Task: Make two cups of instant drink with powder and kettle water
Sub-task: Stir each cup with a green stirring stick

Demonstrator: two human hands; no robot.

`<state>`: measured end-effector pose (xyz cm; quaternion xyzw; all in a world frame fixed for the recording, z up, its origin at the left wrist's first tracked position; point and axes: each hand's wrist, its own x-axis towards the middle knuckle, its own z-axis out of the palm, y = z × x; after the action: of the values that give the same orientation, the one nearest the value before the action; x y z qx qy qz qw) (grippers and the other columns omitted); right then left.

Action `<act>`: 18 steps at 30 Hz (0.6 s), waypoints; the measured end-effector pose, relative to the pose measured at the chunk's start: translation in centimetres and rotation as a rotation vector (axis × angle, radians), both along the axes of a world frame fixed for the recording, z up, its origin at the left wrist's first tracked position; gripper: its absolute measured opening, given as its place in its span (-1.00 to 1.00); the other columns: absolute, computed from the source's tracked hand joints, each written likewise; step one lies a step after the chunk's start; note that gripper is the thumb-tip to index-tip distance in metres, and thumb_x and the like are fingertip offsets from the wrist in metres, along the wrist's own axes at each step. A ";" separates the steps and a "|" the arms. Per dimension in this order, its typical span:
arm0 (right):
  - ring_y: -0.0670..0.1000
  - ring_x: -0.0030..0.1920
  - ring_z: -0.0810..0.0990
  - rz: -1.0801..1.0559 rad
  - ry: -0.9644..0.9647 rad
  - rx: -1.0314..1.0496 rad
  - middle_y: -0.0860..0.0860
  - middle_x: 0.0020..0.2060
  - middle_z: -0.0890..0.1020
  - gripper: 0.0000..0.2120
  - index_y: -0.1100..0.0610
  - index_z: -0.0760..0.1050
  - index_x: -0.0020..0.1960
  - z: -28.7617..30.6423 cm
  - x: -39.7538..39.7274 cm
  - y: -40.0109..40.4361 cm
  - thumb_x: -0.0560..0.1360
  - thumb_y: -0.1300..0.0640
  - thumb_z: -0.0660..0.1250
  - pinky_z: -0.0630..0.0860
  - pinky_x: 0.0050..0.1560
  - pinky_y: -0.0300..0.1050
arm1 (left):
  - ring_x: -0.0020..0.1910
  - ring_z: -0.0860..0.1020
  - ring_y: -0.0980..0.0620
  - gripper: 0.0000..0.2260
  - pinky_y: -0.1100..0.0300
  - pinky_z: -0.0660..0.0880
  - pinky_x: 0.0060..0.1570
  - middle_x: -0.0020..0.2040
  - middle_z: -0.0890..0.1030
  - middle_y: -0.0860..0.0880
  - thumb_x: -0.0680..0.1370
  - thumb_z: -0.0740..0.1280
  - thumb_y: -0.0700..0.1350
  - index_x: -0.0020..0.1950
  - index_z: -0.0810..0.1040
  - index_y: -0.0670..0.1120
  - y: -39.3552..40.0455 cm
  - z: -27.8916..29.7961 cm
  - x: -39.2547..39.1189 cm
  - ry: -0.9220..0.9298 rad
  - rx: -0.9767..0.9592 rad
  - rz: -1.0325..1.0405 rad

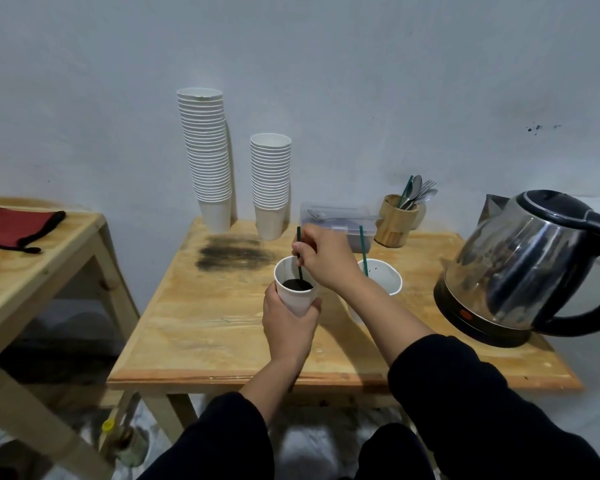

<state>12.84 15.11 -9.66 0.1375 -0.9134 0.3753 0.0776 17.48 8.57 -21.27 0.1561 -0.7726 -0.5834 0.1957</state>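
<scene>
Here we are mid-stir: the left hand (pixel 286 323) wraps its fingers round the near paper cup (pixel 297 289), holding it tilted just above the worktop (pixel 222 323), while the right hand (pixel 321 259) pinches a green stirrer (pixel 299 258) whose lower end sits in the dark contents at the cup's bottom. Whether that dark mass is dry powder or already wetted I cannot tell, though it looks low in the cup and grainy, so I judge water is not yet in, or barely. At three o'clock from that cup stands the second cup (pixel 385 280), partly behind the right forearm, with a second green stirrer (pixel 363 251) leaning in it and a few dark specks on its inner wall; its bottom is hidden, so its fill stays unknown. The kettle (pixel 520 265) sits on its base further out at three o'clock, well apart from both cups, lid down. So, by my reading, cups are out, at least one has its powder, and pouring and final stirring for both remain. Now the count: two working cups, two green stirrers, one kettle. At twelve o'clock against the wall, two stacks of spare cups, the tall stack (pixel 207 157) and the short stack (pixel 270 185). At one o'clock, one clear lidded box (pixel 336 225) with one spoon (pixel 321 214) lying on its lid, and one wooden cutlery holder (pixel 395 221).
</scene>
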 end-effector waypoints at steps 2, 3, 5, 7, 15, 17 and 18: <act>0.11 -0.18 0.66 0.034 -0.043 -0.086 0.11 -0.22 0.67 -0.88 0.24 0.45 -0.11 -0.1 0.1 -0.2 0.53 0.18 0.24 0.58 -0.01 0.11 | 0.13 0.49 0.02 -0.32 0.02 0.54 0.10 0.18 0.51 0.04 0.31 0.54 0.02 0.34 0.32 0.03 0.0 0.0 0.0 -0.001 0.005 -0.005; 0.09 -0.21 0.68 0.055 -0.061 -0.120 0.09 -0.23 0.67 -0.89 0.26 0.44 -0.09 0.0 0.3 -0.3 0.54 0.20 0.22 0.60 -0.01 0.09 | 0.14 0.49 0.01 -0.32 0.01 0.54 0.11 0.19 0.51 0.04 0.30 0.54 0.02 0.34 0.32 0.02 0.0 0.0 -0.1 0.001 0.008 -0.006; 0.06 -0.26 0.69 0.096 -0.092 -0.152 0.06 -0.26 0.66 -0.89 0.29 0.42 -0.06 0.2 0.4 -0.1 0.56 0.24 0.19 0.63 -0.06 0.01 | 0.14 0.49 0.01 -0.32 -0.01 0.53 0.12 0.19 0.51 0.03 0.30 0.54 0.02 0.34 0.32 0.03 -0.1 -0.1 -0.1 0.004 0.009 -0.005; 0.07 -0.31 0.68 0.122 -0.143 -0.141 0.09 -0.25 0.67 -0.88 0.31 0.39 -0.04 0.5 0.8 0.3 0.57 0.23 0.17 0.64 -0.19 -0.09 | 0.13 0.50 0.02 -0.33 -0.02 0.54 0.12 0.18 0.51 0.04 0.30 0.54 0.03 0.34 0.32 0.03 -0.1 -0.1 -0.1 0.003 0.011 -0.006; 0.13 -0.15 0.63 0.091 -0.002 0.057 0.14 -0.17 0.65 -0.93 0.17 0.37 -0.05 0.2 0.2 0.1 0.58 0.19 0.13 0.57 -0.02 0.09 | 0.12 0.49 0.02 -0.33 0.01 0.54 0.09 0.17 0.51 0.03 0.30 0.54 0.03 0.33 0.33 0.01 -0.1 -0.1 -0.2 -0.004 0.000 0.000; 0.09 -0.20 0.68 0.133 -0.071 -0.076 0.13 -0.18 0.66 -0.92 0.17 0.37 -0.07 0.2 0.6 -0.3 0.58 0.22 0.13 0.61 -0.06 -0.03 | 0.12 0.50 0.01 -0.33 0.00 0.54 0.09 0.17 0.51 0.03 0.30 0.54 0.03 0.33 0.33 0.02 -0.2 -0.1 -0.1 -0.003 0.008 -0.009; 0.08 -0.23 0.69 0.154 -0.108 -0.122 0.12 -0.20 0.66 -0.91 0.18 0.38 -0.06 0.3 0.7 -0.4 0.59 0.23 0.13 0.63 -0.11 -0.10 | 0.12 0.50 0.01 -0.33 0.00 0.54 0.10 0.17 0.52 0.03 0.30 0.54 0.03 0.33 0.33 0.02 -0.2 -0.1 -0.1 -0.002 0.008 -0.013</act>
<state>13.54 14.75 -9.35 0.1820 -0.8784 0.4418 0.0076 17.36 8.41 -21.36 0.1523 -0.7714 -0.5878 0.1904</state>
